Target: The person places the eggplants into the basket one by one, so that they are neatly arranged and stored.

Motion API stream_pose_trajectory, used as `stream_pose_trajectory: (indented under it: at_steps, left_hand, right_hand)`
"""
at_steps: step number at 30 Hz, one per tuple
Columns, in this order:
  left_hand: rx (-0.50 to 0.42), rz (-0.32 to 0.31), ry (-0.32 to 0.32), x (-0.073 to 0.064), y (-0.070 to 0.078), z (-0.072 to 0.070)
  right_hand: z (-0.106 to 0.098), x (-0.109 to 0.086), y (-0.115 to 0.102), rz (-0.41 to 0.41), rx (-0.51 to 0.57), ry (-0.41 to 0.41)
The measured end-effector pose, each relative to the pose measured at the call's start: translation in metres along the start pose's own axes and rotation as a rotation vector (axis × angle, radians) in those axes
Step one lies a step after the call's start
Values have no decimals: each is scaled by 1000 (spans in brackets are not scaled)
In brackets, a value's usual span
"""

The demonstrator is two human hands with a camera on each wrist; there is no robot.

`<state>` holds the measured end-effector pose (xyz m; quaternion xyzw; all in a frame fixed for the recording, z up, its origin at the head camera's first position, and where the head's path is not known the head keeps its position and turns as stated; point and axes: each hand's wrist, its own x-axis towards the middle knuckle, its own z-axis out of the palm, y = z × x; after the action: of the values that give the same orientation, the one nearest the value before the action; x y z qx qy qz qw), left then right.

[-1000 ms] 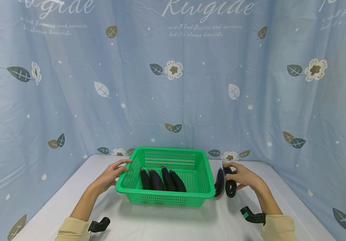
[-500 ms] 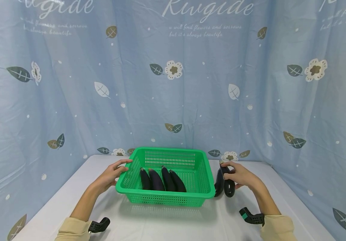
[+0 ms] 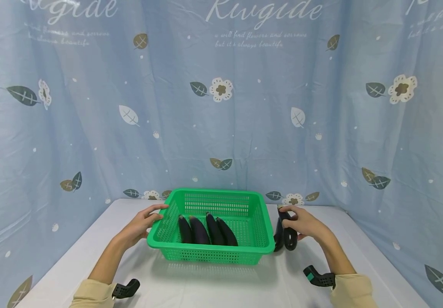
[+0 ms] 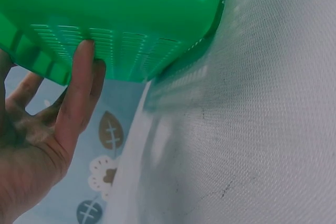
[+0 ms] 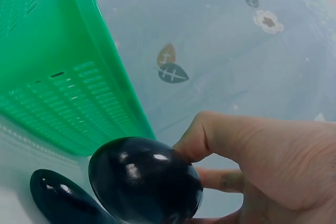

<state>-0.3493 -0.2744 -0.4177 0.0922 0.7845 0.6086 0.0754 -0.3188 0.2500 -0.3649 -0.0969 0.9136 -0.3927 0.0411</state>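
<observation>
At the left side of a green plastic basket, my left hand holds the rim, with fingertips on the rim and other fingers against the outer wall below it in the left wrist view. My right hand grips a dark, glossy eggplant, thumb and fingers round its sides. In the right wrist view the rounded end of this eggplant faces the camera. A second eggplant lies on the table between it and the basket's right wall. Several eggplants lie side by side inside the basket.
The white table carries the basket near its back edge. A blue patterned curtain hangs behind and along both sides. Black wrist-worn devices sit at both sleeves.
My right hand has moved slightly left with its eggplant, bringing it close against the eggplant beside the basket. The left hand and basket hold their place.
</observation>
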Motion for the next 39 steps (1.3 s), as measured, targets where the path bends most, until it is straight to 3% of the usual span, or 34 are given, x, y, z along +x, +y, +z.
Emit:
stream_pose_trajectory:
  at_steps: [10,20,39]
  left_hand:
    - [14,27,-9,-4,1,1]
    - [10,31,-12,-4,2,0]
    - [-48,-20,3,1,-4,-1]
  right_hand:
    - [3,1,-4,-43,-8,9]
    - [4,1,-11,-34,-8,6]
    - [6,4,-23,-69,-3,-9]
